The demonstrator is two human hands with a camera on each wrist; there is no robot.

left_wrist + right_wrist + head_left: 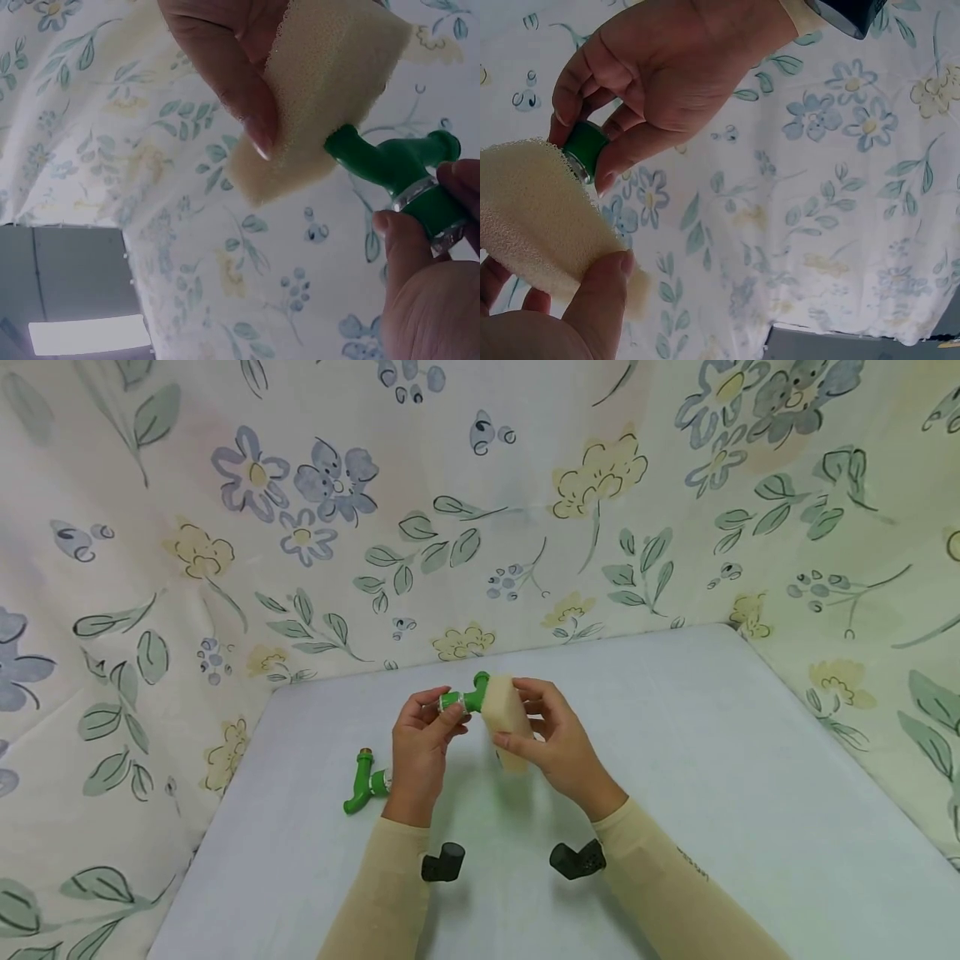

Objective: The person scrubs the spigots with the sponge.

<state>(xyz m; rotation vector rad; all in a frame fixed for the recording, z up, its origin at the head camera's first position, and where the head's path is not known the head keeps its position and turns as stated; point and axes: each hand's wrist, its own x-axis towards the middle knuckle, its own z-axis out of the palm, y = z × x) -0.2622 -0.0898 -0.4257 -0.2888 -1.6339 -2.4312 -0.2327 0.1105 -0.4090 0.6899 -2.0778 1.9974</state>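
Note:
A green plastic tap (474,700) with silvery bands is pinched between the thumb and fingers of my left hand (424,743). My right hand (558,739) grips a thick cream sponge (507,714) by its sides, thumb on the near face. The sponge presses up against the tap's spout end, as the left wrist view shows with the tap (394,169) and sponge (322,90). Both are held above the table. In the right wrist view the sponge (547,217) hides most of the tap.
A second green tap (363,783) lies on the table to the left of my left forearm, partly hidden by it. The pale table (675,760) is backed by a floral curtain (480,527). Black wrist cameras (444,862) jut from both sleeves.

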